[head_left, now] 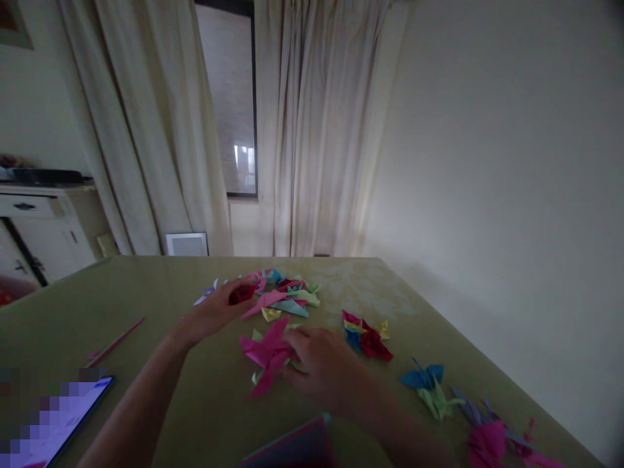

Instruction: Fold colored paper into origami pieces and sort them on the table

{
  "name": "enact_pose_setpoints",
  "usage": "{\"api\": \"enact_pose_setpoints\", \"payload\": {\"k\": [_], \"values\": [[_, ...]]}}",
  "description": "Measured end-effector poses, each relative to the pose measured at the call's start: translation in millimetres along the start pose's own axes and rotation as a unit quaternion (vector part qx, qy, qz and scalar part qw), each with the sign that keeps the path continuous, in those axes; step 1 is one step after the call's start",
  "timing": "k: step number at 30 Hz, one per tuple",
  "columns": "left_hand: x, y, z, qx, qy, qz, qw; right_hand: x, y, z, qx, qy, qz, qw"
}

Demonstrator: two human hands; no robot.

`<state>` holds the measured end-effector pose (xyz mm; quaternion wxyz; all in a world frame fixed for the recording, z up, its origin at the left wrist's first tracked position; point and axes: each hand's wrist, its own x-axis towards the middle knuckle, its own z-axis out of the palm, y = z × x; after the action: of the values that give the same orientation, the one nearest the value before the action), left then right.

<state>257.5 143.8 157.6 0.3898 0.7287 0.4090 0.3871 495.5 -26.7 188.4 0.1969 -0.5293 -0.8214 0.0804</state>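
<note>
My left hand point(214, 311) reaches to the near left side of a colourful pile of folded paper pieces point(295, 305). Its thumb and fingers curve around a red folded paper piece point(242, 294). Closer to me, my right hand point(324, 365) has its thumb and fingers closed at the right edge of a bright pink origami piece point(269, 353), which has pointed arms. Pale green paper points stick out from under the pink piece. A small yellow folded piece point(271, 314) lies between the pile and the pink piece.
More origami lies to the right: a red, yellow and blue cluster point(368, 335), a blue piece point(423, 376) and a light green one point(439, 402). Flat coloured paper point(292, 450) lies at the near edge. On the left are a phone point(73, 422) and a thin pink stick point(117, 341).
</note>
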Motion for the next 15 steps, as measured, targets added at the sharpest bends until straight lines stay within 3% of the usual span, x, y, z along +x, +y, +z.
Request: {"api": "enact_pose_setpoints", "payload": {"k": [3, 5, 10, 13, 15], "values": [[-21, 55, 20.4, -0.081, -0.079, 0.099, 0.989, 3, 4, -13, 0.097, 0.104, 0.018, 0.99], [-34, 77, 36.1, -0.146, -0.106, 0.1, 0.979, 3, 6, -13, 0.16, 0.155, 0.016, 0.975], [-48, 89, 69.3, -0.336, -0.079, 0.008, 0.939, 3, 10, -11, 0.293, 0.197, 0.017, 0.936], [-48, 93, 78.8, -0.431, -0.094, -0.014, 0.897, 5, 11, -13, 0.299, 0.206, 0.013, 0.932], [-48, 96, 80.5, -0.451, -0.095, -0.015, 0.887, 6, 11, -14, 0.301, 0.207, 0.018, 0.931]]}}
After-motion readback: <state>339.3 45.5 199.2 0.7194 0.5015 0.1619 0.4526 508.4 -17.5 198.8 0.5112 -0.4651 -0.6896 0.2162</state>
